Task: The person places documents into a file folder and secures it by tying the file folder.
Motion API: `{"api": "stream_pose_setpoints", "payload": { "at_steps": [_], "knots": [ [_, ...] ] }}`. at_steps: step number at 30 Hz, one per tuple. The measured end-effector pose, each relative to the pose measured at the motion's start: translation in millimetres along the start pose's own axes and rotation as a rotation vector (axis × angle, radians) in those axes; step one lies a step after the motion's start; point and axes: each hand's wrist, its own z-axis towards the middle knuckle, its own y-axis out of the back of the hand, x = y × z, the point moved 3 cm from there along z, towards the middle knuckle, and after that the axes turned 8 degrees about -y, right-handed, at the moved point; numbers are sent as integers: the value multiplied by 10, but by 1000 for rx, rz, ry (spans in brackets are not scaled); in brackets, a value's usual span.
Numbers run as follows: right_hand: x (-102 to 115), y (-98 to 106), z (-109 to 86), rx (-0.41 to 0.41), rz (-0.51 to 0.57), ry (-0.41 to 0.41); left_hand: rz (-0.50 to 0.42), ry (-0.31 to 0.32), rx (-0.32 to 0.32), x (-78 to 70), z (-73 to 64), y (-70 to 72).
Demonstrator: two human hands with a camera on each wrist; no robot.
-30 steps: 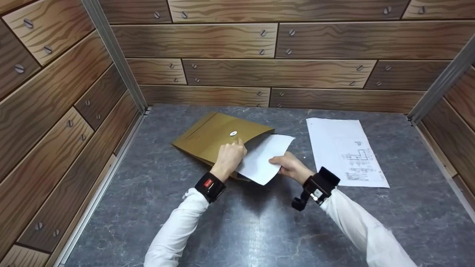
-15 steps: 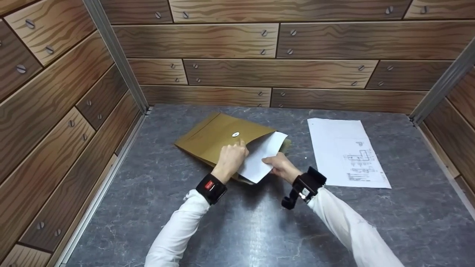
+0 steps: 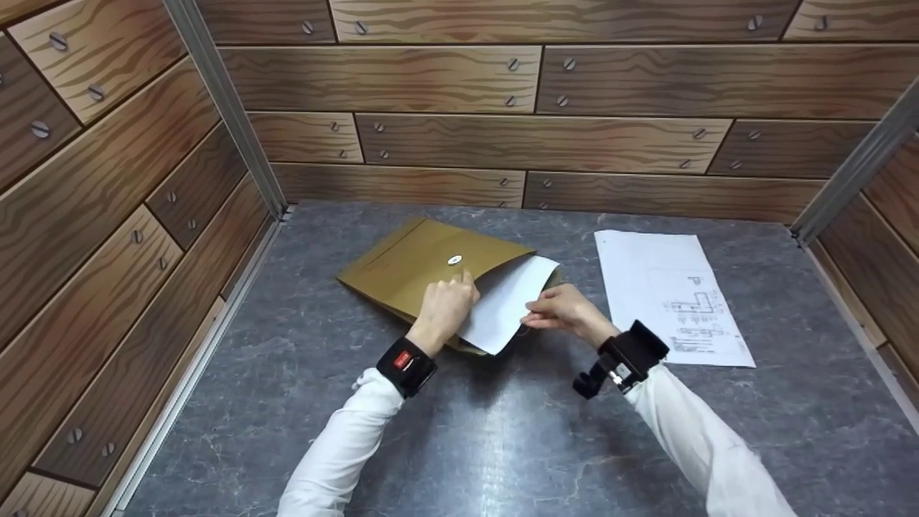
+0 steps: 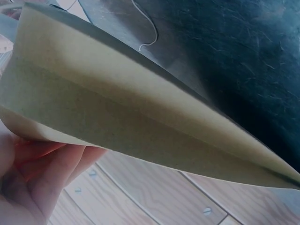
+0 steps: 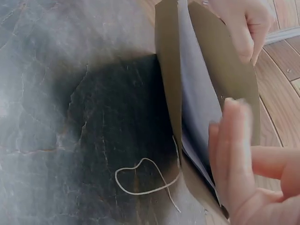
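Note:
A brown paper document envelope with a white round button lies at a slant, its mouth facing right. My left hand grips the upper wall of that mouth and holds it raised; in the left wrist view its fingers curl at the envelope's edge. White paper sits partly inside the mouth, its outer edge sticking out. At this edge is my right hand, fingers extended; the right wrist view shows straight fingertips close against the paper, the thumb apart. How deep the paper reaches is hidden.
A printed sheet with a line drawing lies flat on the grey table to the right. A thin string hangs loose by the envelope's mouth. Wood-patterned walls stand behind and at both sides.
The paper has moved left, deeper into the envelope. My right hand went left with it, then drew back right and loosened its pinch. My left hand keeps its grip.

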Motion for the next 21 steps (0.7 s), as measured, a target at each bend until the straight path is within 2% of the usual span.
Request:
{"api": "stream_pose_setpoints", "payload": {
  "at_steps": [5,12,18,21],
  "knots": [
    [-109,-13,194,9,47,2,-12,1,-12,-4,-18,-1],
    [-151,-151,385,-23,57,-28,68,1,-44,-8,-28,0],
    [-123,-280,491,-19,136,-26,14,13,17,-4,-25,14],
    [-123,-311,531,-35,139,-30,-1,19,-8,-17,-9,31]
  ]
}}
